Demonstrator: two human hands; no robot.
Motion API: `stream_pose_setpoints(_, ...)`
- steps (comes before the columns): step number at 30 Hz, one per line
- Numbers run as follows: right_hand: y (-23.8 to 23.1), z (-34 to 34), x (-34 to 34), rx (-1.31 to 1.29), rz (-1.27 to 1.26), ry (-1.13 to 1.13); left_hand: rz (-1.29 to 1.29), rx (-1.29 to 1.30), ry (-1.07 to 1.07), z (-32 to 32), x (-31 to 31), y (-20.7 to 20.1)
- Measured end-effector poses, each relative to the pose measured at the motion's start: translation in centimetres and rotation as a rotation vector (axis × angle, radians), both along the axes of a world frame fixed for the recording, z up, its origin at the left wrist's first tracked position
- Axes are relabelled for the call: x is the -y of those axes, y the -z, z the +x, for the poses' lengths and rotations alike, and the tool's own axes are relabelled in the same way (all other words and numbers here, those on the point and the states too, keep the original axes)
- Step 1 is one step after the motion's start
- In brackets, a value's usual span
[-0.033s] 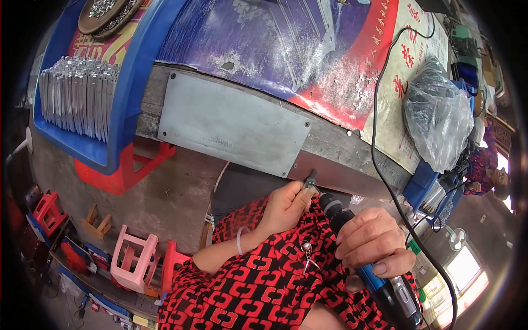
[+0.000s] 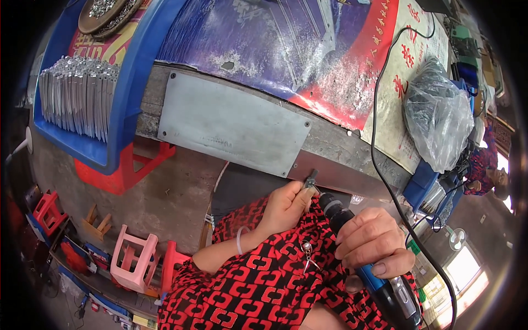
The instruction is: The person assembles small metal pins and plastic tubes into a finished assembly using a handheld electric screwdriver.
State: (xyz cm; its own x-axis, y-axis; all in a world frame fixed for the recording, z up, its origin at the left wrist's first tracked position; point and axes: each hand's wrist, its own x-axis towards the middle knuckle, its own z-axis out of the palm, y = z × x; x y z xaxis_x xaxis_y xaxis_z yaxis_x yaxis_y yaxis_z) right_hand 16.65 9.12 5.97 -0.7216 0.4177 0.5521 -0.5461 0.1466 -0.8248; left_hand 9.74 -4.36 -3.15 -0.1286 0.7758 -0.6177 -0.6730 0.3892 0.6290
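Observation:
My right hand point(image 2: 374, 242) is wrapped round a blue and black electric screwdriver point(image 2: 375, 280), its dark nose angled up to the left. In front of that nose, my left hand point(image 2: 287, 204) pinches a small grey metal part point(image 2: 311, 179) between thumb and fingers. Much of the part is hidden by the fingers, so its full shape does not show. The screwdriver's tip sits right beside the part; whether they touch I cannot tell. Both hands are above my lap, just off the bench's near edge. A pale metal plate point(image 2: 234, 124) is fixed with screws along that edge.
A blue tray point(image 2: 129, 104) of upright metal strips point(image 2: 80, 99) rests at the left, above a red stool point(image 2: 118, 173). A black cable point(image 2: 379, 148) hangs down the right side, near a plastic bag point(image 2: 437, 113). A pink stool point(image 2: 133, 258) stands lower left. Another person point(image 2: 484, 165) is at far right.

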Motion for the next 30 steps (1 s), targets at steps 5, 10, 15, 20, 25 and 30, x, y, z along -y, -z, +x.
stream_pose_setpoints(5, -0.2, -0.4, -0.3, 0.01, -0.006, -0.062, 0.016, -0.025, 0.0, 0.1, 0.1, 0.1)
stream_pose_setpoints(10, 0.1, -0.6, -0.1, 0.021, 0.001, -0.069, -0.005, -0.049, 0.008, -0.1, 0.1, 0.1)
stream_pose_setpoints(15, 0.2, -0.5, -0.9, 0.064, 0.073, -0.123, -0.01, -0.021, -0.008, 0.0, 0.2, 0.1)
stream_pose_setpoints(20, -0.3, -0.1, -1.4, 0.096, 0.091, -0.127, -0.004, 0.013, -0.028, -0.2, 0.2, 0.0)
stream_pose_setpoints(25, -0.3, 2.4, -2.6, 0.061, -0.004, 0.037, 0.335, -0.986, 0.054, -1.0, 0.4, 1.1)
stream_pose_setpoints(30, -0.4, 4.2, -3.1, 1.166, 0.304, 0.619, 0.354, -1.404, 0.26, -3.6, 0.5, -2.5)
